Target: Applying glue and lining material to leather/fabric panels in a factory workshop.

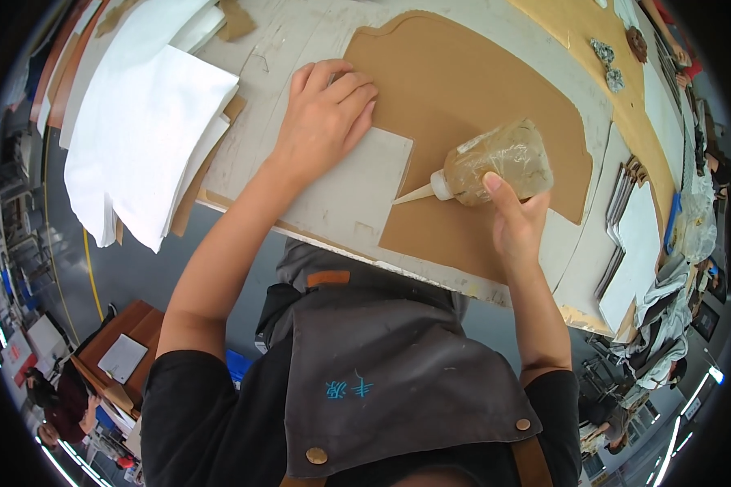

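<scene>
My left hand (325,118) rests with loosely bent fingers on the upper-left edge of a brown sheet piece (471,77), beside its square cutout where the pale board (357,195) shows. My right hand (516,211) grips a translucent squeeze bottle (499,154) of amber content, thumb across its lower side. The bottle lies tilted sideways, its white cap (440,183) and tapered nozzle (414,193) pointing left; the tip is at the cutout's right edge, whether touching I cannot tell.
White sheets (146,122) overhang the table at left. Metal pieces (617,219) lie on white sheets at right, near a blue-handled item (672,219) and crumpled foil (607,61). A brown box (105,357) stands below left. Other people (65,414) appear around the edges.
</scene>
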{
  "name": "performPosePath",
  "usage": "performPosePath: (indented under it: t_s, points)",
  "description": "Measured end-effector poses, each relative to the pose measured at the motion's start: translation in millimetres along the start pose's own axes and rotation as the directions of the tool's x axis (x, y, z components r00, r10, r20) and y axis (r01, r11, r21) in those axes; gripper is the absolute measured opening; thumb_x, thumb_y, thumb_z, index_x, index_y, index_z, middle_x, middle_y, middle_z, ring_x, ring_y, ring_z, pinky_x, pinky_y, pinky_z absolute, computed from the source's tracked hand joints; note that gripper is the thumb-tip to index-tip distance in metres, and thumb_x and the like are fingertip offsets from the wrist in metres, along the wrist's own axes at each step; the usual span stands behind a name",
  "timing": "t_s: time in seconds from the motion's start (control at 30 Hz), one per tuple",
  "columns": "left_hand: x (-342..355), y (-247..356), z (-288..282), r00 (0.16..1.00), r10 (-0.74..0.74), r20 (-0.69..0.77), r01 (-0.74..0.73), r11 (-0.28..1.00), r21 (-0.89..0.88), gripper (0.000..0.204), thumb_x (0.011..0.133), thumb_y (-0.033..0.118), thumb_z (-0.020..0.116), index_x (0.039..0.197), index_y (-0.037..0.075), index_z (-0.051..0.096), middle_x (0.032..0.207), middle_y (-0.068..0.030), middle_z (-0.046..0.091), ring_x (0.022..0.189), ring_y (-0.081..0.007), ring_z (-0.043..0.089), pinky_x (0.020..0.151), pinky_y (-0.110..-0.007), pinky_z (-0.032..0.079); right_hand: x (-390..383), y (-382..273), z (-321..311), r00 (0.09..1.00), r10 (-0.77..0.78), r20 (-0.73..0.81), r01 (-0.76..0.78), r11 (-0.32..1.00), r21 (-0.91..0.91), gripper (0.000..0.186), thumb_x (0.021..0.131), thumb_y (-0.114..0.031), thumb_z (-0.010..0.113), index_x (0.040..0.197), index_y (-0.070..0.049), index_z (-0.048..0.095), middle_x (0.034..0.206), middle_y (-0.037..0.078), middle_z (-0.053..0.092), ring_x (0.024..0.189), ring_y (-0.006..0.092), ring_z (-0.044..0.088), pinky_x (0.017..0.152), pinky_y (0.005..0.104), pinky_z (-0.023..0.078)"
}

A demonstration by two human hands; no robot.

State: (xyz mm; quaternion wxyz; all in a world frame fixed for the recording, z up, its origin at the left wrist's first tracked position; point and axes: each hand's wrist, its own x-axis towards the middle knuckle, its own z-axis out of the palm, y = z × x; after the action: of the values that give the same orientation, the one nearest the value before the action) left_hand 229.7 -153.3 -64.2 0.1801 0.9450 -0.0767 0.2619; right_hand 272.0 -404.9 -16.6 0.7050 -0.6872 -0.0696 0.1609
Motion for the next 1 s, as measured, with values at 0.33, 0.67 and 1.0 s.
performPosePath:
  t_s: [0.33, 0.67, 1.0]
  points:
    - [-2, -2, 4, 0.999, 0.024, -0.043, -0.023, 1.0, 0.016, 0.017, 0.075, 0.006, 0.067, 0.093, 0.006, 0.065, 0.1, -0.0012, 0.064, 0.103, -0.0236, 0.055, 0.09, -0.038, 0.038, -28, -7, 4, 0.994, -0.061, 0.094, 0.074, 0.986, -0.15, 0.075, 0.071, -0.014, 0.079, 0.128, 0.002, 0.034, 0.115, 0.013, 0.051, 0.107, 0.0212, 0.053, 0.09, 0.035, 0.045]
    - [-2, -3, 6, 0.998, 0.041, -0.055, -0.039, 0.999, 0.031, 0.018, 0.075, 0.005, 0.067, 0.093, 0.007, 0.065, 0.099, -0.0004, 0.064, 0.1, -0.0221, 0.056, 0.088, -0.038, 0.039, -49, -16, 9, 0.949, -0.196, 0.246, 0.251, 0.943, -0.216, 0.083, 0.065, -0.012, 0.083, 0.129, 0.001, 0.03, 0.118, 0.015, 0.046, 0.108, 0.0226, 0.052, 0.091, 0.0355, 0.045]
    - [-4, -4, 6, 0.999, 0.029, -0.035, -0.027, 0.999, 0.038, 0.018, 0.077, 0.007, 0.066, 0.094, 0.008, 0.066, 0.102, 0.0001, 0.065, 0.103, -0.0219, 0.054, 0.091, -0.038, 0.038, -60, -18, -20, 0.954, -0.202, 0.223, 0.265, 0.914, -0.307, 0.086, 0.062, -0.014, 0.084, 0.129, 0.002, 0.032, 0.118, 0.015, 0.045, 0.109, 0.0232, 0.05, 0.092, 0.0354, 0.042]
